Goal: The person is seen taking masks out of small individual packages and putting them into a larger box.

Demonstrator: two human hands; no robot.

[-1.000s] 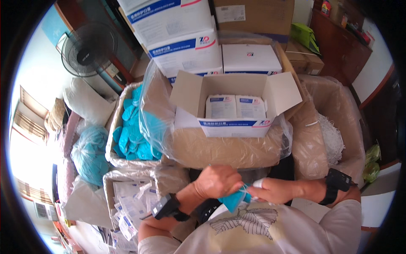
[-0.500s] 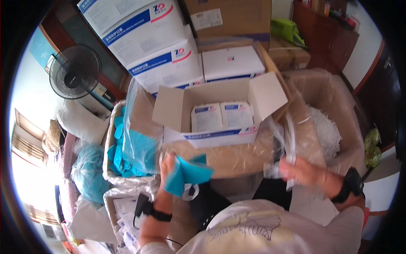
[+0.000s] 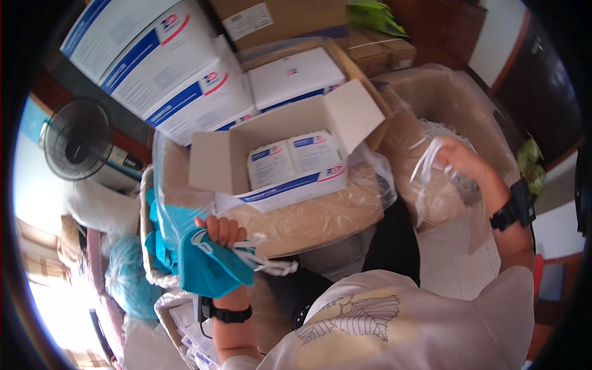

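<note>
Fingers curled, my left hand [image 3: 223, 230] grips a folded teal face mask [image 3: 213, 265] whose white ear straps dangle to the right. Over on the right, my right hand [image 3: 459, 159] is closed on white elastic straps [image 3: 424, 165]. That hand hovers at a plastic-lined carton [image 3: 475, 98], where a pile of white straps partly shows behind it. Between my hands stands an open white box [image 3: 283, 194] with its flaps spread. Two white packs [image 3: 271, 166] are visible inside it.
A bin of teal masks [image 3: 161, 246] stands at the left, partly covered by clear plastic. White printed boxes [image 3: 166, 68] are stacked behind the open box. A black fan [image 3: 77, 142] is at far left. Below the bin, another lined container [image 3: 185, 320] holds white packets.
My right hand has moved up and right with straps to the strap carton. My left hand has shifted left with the teal mask, now turned flatter with its straps showing. The view has shifted.
</note>
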